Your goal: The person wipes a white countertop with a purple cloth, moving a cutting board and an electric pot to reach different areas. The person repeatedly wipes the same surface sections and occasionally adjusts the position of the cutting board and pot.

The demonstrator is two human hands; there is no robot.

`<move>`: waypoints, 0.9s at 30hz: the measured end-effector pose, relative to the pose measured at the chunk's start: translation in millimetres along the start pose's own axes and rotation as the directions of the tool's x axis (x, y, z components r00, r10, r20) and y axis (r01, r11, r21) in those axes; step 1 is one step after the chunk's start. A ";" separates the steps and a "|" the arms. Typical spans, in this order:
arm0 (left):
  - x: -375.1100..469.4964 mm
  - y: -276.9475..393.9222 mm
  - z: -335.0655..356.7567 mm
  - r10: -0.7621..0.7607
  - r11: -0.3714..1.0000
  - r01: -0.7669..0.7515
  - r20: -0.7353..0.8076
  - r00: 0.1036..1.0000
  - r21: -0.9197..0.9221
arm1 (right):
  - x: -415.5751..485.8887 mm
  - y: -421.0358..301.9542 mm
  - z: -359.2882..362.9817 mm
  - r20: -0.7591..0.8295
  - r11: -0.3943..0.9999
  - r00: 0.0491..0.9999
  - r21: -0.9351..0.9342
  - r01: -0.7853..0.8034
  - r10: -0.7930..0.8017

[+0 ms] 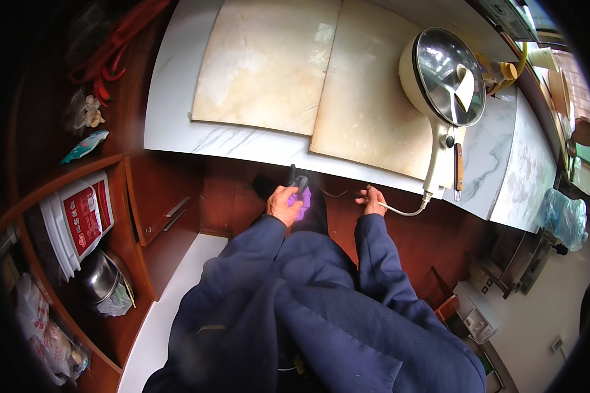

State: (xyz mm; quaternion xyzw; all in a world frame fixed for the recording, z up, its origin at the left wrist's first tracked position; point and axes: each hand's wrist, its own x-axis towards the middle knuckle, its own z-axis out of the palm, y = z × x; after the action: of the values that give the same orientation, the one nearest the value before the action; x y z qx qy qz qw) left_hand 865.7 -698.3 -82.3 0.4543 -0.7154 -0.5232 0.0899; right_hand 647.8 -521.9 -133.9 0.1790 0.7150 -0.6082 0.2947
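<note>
My left hand (282, 206) grips a bunched purple cloth (303, 205) with a dark grey piece (300, 182) at its top, low in front of the counter edge. Just below the counter's front edge, my right hand (372, 200) holds a white power cord (404, 212). That cord plugs into the handle end (427, 189) of a cream electric frying pan (409, 73). A glass lid (442, 56) covers the pan, which stands at the counter's right. Beside the pan's handle lies a utensil with a wooden handle (458, 162).
Two pale stone-like boards (265, 69) lie on the marble-patterned counter (226, 140). Shelves at left hold red chillies (110, 73), garlic (93, 115), a white box with a red label (86, 216) and a metal pot (98, 277). A plastic bag (563, 218) hangs by the right counter end.
</note>
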 end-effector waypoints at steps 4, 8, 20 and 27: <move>0.9 -1.0 -0.5 -0.001 1.000 0.001 0.002 1.000 -0.003 | -3.8 -2.5 -0.9 -0.033 0.999 0.999 0.032 -0.006 0.007; 0.3 -2.1 -1.2 -0.005 1.000 0.005 0.001 1.000 0.004 | -1.1 -6.7 -2.3 -0.165 0.999 0.986 0.037 -0.032 0.038; -5.4 1.8 0.8 -0.014 1.000 0.014 0.018 1.000 0.014 | 13.4 -9.4 -5.0 -0.200 0.999 0.979 -0.015 -0.033 0.030; -8.7 -3.6 -1.9 -0.004 1.000 0.004 0.002 1.000 -0.001 | 21.3 -5.6 -14.1 -0.220 0.988 0.975 -0.156 -0.015 -0.020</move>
State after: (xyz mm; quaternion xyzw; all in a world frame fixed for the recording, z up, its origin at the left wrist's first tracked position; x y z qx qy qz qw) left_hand 873.9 -693.2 -81.5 0.4552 -0.7142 -0.5244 0.0883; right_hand 625.2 -511.4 -142.0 0.2208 0.7893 -0.5267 0.2255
